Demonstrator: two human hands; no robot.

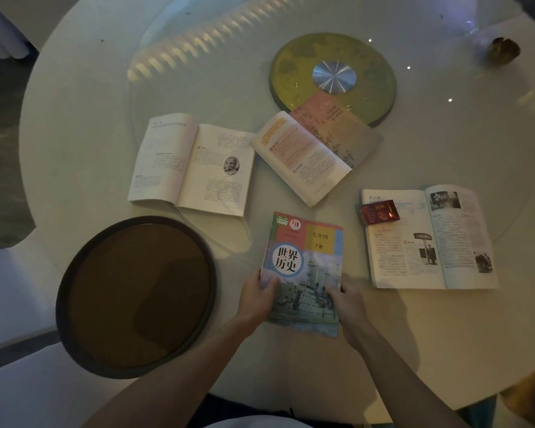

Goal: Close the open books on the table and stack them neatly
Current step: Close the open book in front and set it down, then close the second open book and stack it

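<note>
A closed textbook (306,261) with a colourful cover and a ship picture lies flat near the table's front edge. My left hand (258,296) grips its lower left edge and my right hand (349,307) grips its lower right edge. Three books lie open further back: one with a portrait photo (192,165) at the left, one with pink and yellow pages (309,156) in the middle, tilted, and one with black-and-white photos (433,239) at the right. A small red box (379,211) rests on the right book's left page.
A round dark tray (136,296) sits at the front left of the white round table (74,118). A green-gold turntable disc (332,77) with a metal hub lies at the back, its edge under the middle book. A small brown object (504,50) stands far right.
</note>
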